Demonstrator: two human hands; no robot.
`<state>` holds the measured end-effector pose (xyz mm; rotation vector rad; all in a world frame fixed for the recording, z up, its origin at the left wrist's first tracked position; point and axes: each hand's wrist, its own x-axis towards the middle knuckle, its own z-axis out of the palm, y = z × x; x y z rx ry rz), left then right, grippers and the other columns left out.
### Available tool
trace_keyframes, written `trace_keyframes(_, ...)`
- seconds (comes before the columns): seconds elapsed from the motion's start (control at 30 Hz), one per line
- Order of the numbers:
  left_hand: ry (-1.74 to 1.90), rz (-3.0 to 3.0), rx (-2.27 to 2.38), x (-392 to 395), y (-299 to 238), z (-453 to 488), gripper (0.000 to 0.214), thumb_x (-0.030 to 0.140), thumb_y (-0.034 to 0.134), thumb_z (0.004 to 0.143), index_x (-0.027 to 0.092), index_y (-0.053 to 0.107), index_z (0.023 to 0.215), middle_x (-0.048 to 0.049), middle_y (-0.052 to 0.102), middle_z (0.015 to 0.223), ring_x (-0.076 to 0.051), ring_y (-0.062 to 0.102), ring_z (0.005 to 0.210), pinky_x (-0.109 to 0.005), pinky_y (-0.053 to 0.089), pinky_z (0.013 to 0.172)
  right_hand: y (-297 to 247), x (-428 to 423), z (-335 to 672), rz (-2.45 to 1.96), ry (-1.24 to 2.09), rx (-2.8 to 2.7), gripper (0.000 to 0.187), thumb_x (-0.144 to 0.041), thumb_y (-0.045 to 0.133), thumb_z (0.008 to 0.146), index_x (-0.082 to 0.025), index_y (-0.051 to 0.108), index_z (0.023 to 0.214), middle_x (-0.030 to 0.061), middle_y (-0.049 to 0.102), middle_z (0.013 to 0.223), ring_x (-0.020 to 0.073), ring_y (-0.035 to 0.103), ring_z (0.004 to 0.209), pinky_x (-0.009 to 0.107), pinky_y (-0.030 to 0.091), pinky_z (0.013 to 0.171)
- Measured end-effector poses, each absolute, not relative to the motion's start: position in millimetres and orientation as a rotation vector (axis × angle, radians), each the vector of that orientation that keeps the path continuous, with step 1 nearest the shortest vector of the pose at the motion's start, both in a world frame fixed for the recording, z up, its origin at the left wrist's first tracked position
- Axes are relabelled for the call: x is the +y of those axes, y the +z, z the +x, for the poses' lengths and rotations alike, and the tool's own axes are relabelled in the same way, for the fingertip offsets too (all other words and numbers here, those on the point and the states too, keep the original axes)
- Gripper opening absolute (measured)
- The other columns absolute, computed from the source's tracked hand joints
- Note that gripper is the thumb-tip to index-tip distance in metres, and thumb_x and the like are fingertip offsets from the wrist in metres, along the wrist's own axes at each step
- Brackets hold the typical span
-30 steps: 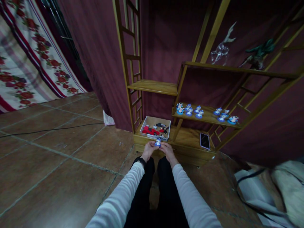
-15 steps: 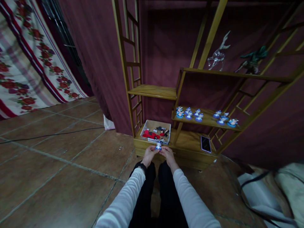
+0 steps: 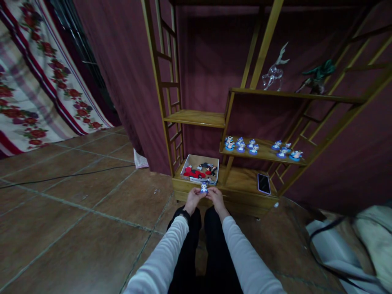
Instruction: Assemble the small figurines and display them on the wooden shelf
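Note:
A small white-and-purple figurine stands upright between my fingertips, just in front of the shelf unit's low base. My left hand pinches its base from the left. From the other side my right hand closes its fingers on the same base. Right behind the figurine lies an open cardboard box with red and black figures in it. Up and to the right, several similar blue and purple figurines stand in groups on a wooden shelf.
A phone lies on the base board. Above stand a clear deer statuette and a dark green figure. A black cable crosses the tiled floor at left. Bags sit at lower right.
My view has shifted slightly, so the shelf unit appears a little farther left. Both hands still hold the figurine in nearly the same place.

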<state>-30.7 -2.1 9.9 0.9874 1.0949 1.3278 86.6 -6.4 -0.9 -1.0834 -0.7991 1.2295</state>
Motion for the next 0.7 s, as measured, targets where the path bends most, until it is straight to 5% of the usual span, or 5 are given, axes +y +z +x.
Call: trace_keyframes(0.7,1.175,0.784,0.851,-10.7,28.1,-42.7,0.028,0.017,0.075,0.056,0.011,0.067,0.082,-0.0100,0.069,0.078,-0.018,0.064,0.078,-0.033,0.046,0.083,5.7,-9.4,72.1,-1.003,1.161,-0.877,0.020,-0.029,0.066,0.056,-0.019,0.063,0.073,0.0005,0.065,0.070,0.0151,0.058,0.067,0.028,0.047,0.066)
